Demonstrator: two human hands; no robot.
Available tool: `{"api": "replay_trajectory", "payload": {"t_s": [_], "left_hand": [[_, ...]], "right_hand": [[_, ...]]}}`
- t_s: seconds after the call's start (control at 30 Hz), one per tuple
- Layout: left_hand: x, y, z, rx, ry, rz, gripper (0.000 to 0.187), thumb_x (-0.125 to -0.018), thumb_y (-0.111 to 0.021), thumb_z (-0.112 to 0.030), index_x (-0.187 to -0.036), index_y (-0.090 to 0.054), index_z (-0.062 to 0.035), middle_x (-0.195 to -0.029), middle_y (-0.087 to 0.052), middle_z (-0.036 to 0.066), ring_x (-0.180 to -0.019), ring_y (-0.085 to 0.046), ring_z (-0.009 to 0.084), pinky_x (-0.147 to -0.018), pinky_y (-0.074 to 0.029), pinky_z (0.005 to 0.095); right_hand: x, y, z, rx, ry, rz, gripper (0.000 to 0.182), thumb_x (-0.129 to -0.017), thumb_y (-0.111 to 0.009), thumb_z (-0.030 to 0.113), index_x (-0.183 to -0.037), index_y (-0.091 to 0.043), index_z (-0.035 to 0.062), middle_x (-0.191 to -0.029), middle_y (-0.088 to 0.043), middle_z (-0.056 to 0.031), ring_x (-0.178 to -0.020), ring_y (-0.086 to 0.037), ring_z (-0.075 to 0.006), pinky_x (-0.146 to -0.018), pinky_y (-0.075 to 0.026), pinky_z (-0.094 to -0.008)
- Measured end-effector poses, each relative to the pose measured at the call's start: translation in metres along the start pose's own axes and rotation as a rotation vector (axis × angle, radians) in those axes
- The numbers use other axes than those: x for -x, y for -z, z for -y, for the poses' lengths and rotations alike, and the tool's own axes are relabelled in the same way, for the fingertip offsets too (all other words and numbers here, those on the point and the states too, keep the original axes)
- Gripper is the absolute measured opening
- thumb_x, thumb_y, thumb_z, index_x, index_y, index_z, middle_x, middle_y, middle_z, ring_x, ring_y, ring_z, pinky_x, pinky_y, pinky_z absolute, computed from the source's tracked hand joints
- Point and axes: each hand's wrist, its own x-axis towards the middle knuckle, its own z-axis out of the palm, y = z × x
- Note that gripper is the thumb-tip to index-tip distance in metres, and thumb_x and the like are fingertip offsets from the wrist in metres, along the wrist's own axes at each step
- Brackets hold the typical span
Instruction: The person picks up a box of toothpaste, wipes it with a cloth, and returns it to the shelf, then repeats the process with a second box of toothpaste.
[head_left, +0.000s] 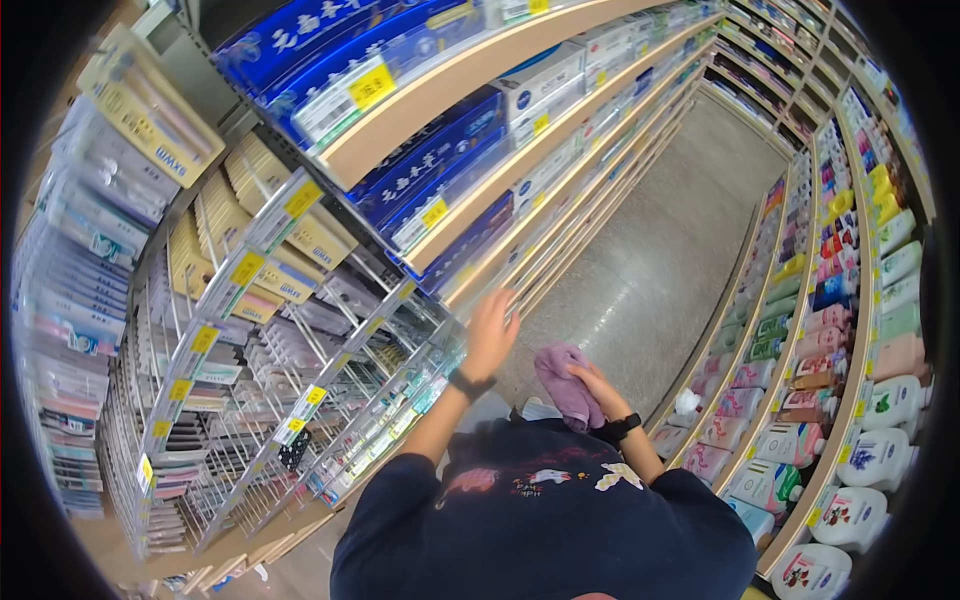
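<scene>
A crumpled purple cloth (562,372) is gripped in my right hand (594,388), held in front of my body above the floor. Part of the cloth hangs past the fingers. My left hand (490,335) is raised with its fingers stretched out and nothing in them. Its fingertips overlap the lower end of the wooden shelf edges (470,288) in this view. Just left of that hand stands a wire rack (330,390) of small packaged goods with yellow price tags.
Blue boxes (420,165) and white boxes (545,85) fill the left shelves. Bottles (885,405) line curved shelves on the right. Between them runs a grey floor aisle (650,235), with more stocked shelves (775,60) at its far end. Packaged goods (150,120) hang at far left.
</scene>
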Motion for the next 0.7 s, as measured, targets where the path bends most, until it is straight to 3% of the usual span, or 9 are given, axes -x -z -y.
{"api": "replay_trajectory", "payload": {"t_s": [0.03,0.1,0.13,0.2,0.23,0.3,0.33,0.4,0.7], "left_hand": [[-0.015,-0.012,0.001,0.007,-0.004,0.009,0.041,-0.078,-0.061,-0.003,-0.118,-0.051,-0.0017,-0.112,-0.056,0.017,-0.104,-0.054,0.0344,-0.089,-0.044,0.0410],[-0.045,-0.040,0.012,0.408,0.203,-0.041,0.036,-0.086,-0.058,-0.009,-0.120,-0.051,-0.0038,-0.113,-0.057,0.014,-0.104,-0.056,0.0288,-0.087,-0.046,0.0378],[-0.060,-0.054,0.025,0.413,0.199,-0.036,0.036,-0.086,-0.058,-0.009,-0.120,-0.051,-0.0038,-0.113,-0.057,0.014,-0.104,-0.056,0.0288,-0.087,-0.046,0.0378],[-0.087,-0.069,0.042,0.966,0.654,0.031,0.035,-0.089,-0.056,-0.016,-0.122,-0.049,-0.0046,-0.117,-0.057,0.011,-0.109,-0.055,0.0251,-0.091,-0.044,0.0368],[-0.095,-0.069,0.044,0.968,0.655,0.037,0.035,-0.089,-0.056,-0.016,-0.122,-0.049,-0.0046,-0.117,-0.057,0.011,-0.109,-0.055,0.0251,-0.091,-0.044,0.0368],[-0.108,-0.067,0.047,1.483,0.793,-0.015,0.037,-0.091,-0.054,-0.019,-0.125,-0.047,-0.0056,-0.120,-0.055,0.010,-0.113,-0.052,0.0259,-0.096,-0.042,0.0390],[-0.112,-0.069,0.052,1.484,0.798,-0.010,0.037,-0.091,-0.054,-0.019,-0.125,-0.047,-0.0056,-0.120,-0.055,0.010,-0.113,-0.052,0.0259,-0.096,-0.042,0.0390],[-0.119,-0.071,0.063,1.860,0.896,-0.022,0.039,-0.091,-0.052,-0.016,-0.127,-0.046,-0.0029,-0.124,-0.054,0.011,-0.117,-0.049,0.0268,-0.102,-0.038,0.0410],[-0.128,-0.027,0.064,2.263,1.191,-0.140,0.049,-0.084,-0.049,0.000,-0.133,-0.039,0.0025,-0.135,-0.048,0.012,-0.126,-0.043,0.0261,-0.106,-0.032,0.0432]], "right_hand": [[0.007,0.007,0.001,-0.046,0.005,-0.015,0.052,-0.087,-0.061,0.028,-0.129,-0.048,-0.0010,-0.121,-0.056,-0.0113,-0.110,-0.053,-0.0182,-0.094,-0.043,-0.0285],[0.021,0.017,0.005,-0.088,0.005,-0.083,0.052,-0.088,-0.060,0.028,-0.129,-0.047,-0.0001,-0.121,-0.056,-0.0116,-0.108,-0.055,-0.0183,-0.092,-0.045,-0.0286],[0.024,0.021,0.006,-0.125,0.007,-0.142,0.052,-0.088,-0.059,0.029,-0.130,-0.046,0.0008,-0.121,-0.056,-0.0118,-0.106,-0.056,-0.0184,-0.090,-0.046,-0.0287],[0.022,0.034,0.004,-0.142,0.022,-0.178,0.052,-0.088,-0.059,0.029,-0.130,-0.046,0.0006,-0.121,-0.056,-0.0117,-0.105,-0.057,-0.0183,-0.090,-0.046,-0.0287],[0.020,0.039,0.002,-0.157,0.033,-0.208,0.052,-0.088,-0.059,0.029,-0.130,-0.046,0.0005,-0.120,-0.056,-0.0116,-0.105,-0.057,-0.0183,-0.089,-0.046,-0.0286],[0.015,0.049,0.002,-0.165,0.037,-0.229,0.052,-0.088,-0.059,0.029,-0.130,-0.046,0.0002,-0.120,-0.056,-0.0117,-0.105,-0.057,-0.0182,-0.089,-0.046,-0.0287],[0.011,0.052,0.004,-0.171,0.042,-0.244,0.052,-0.088,-0.059,0.029,-0.130,-0.046,0.0000,-0.120,-0.056,-0.0117,-0.104,-0.057,-0.0182,-0.090,-0.046,-0.0287],[0.003,0.060,0.010,-0.182,0.033,-0.254,0.053,-0.088,-0.060,0.029,-0.130,-0.046,-0.0001,-0.120,-0.056,-0.0117,-0.105,-0.057,-0.0183,-0.090,-0.046,-0.0289],[-0.072,0.073,0.100,-0.074,0.039,-0.210,0.053,-0.088,-0.060,0.028,-0.131,-0.045,0.0002,-0.122,-0.056,-0.0105,-0.107,-0.055,-0.0177,-0.092,-0.045,-0.0295]]}}
